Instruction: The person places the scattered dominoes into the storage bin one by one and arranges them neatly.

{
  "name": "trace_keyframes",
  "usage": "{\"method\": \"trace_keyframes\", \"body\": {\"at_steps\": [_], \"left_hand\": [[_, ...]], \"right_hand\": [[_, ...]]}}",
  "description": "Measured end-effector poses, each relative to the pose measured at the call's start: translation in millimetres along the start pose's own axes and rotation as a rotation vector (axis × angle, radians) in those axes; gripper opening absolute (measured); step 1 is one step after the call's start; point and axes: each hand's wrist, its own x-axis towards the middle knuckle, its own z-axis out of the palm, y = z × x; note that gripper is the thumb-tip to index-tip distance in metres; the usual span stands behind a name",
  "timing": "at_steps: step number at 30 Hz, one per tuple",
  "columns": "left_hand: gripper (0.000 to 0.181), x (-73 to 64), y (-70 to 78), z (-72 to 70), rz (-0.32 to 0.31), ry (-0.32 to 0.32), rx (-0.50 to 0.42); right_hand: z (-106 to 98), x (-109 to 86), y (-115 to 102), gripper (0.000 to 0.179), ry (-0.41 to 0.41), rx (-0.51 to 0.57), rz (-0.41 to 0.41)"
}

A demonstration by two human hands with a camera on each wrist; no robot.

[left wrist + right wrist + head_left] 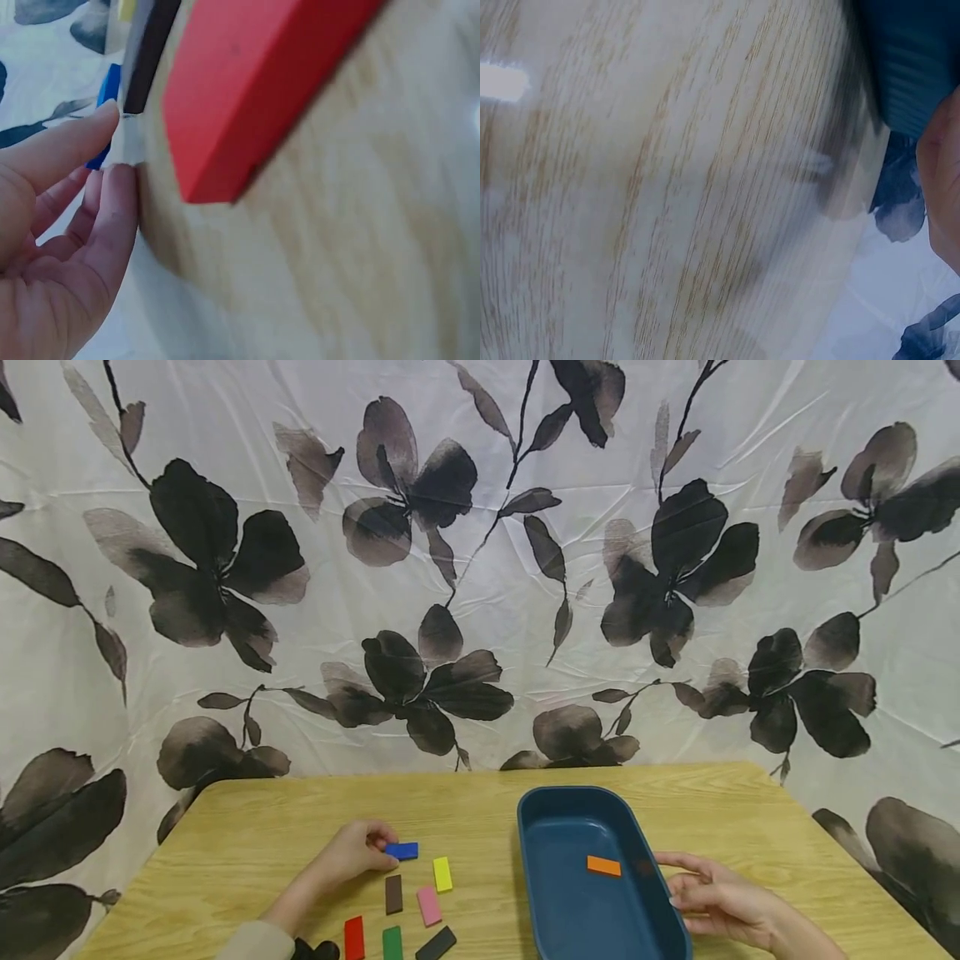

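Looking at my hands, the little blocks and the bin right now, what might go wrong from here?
The left hand holds the blue block near one end, so it might twist or slip.

The yellow block lies close by and could get bumped.

The right hand is right at the bin's side; a nudge might shift it and slide the orange block inside.

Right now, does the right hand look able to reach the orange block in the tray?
Probably yes. The right hand is beside the dark blue tray, which is open on top, and nothing covers the orange block; only the tray's side wall seems to stand between them.
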Motion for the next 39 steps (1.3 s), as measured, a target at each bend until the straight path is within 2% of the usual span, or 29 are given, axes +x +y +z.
{"method": "trace_keyframes", "body": {"at_steps": [5,19,22,28,34,39], "left_hand": [[0.026,-1.0,-0.6,-3.7,0.002,0.015,-0.035],[0.024,-5.8,1.7,-6.0,-0.064,0.105,0.003],[0.024,-6.9,2.5,-6.8,-0.071,0.086,-0.018],[0.028,-8.4,4.1,-9.9,-0.082,0.001,-0.102],[0.035,-3.4,8.5,-10.8,-0.107,0.021,-0.173],[0.038,-2.4,18.2,-6.7,-0.139,0.045,-0.213]], "right_hand": [[1,2.0,1,0.044,0.012,-0.011,-0.008],[1,0.2,0,0.044,0.034,-0.020,-0.003],[2,0.5,1,0.044,0.043,-0.025,-0.008],[2,0.1,5,0.045,0.045,-0.025,-0.007],[2,-1.2,4,0.044,0.037,-0.019,-0.017],[3,-0.5,2,0.044,0.052,-0.025,-0.017]]}}
